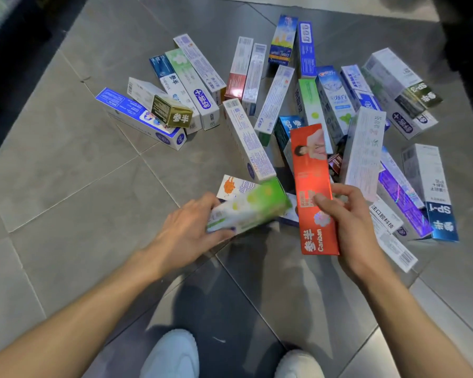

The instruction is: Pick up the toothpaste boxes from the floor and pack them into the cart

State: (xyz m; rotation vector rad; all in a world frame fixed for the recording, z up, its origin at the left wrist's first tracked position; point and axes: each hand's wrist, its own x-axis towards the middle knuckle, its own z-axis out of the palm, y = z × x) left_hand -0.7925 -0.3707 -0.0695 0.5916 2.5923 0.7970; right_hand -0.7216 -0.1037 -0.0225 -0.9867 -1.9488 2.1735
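The red toothpaste box (313, 186), printed "Canban" near its lower end, is lifted off the grey tiled floor (74, 192) and stands nearly upright in the frame, tilted a little to the left. The right hand (350, 222) holds it by its lower half, thumb across the printed face and fingers curled round the right edge behind it.

Just left of the red box, the left hand (186, 227) grips a green-and-white toothpaste box (251, 208) by its near end, thumb under the lower edge and fingers wrapped over the top; the box's far end points up and right, almost touching the red box. Behind it, partly covered, lies a white box with an orange drawing (231, 185).

Beyond the red box the scattered toothpaste boxes (284, 91) lie on the floor in a loose fan, many overlapping. To the right of the red box are a tall white box (363, 148), a shiny purple one (402, 197) and a blue-ended box marked "SP-1" (434, 197). Far left of the red box, a small gold box (171, 114) rests on top of a blue-and-white one (137, 118).

Below the red box, at the bottom edge, the toes of 2 white shoes (175, 353) stand on the dark, shadowed tiles.
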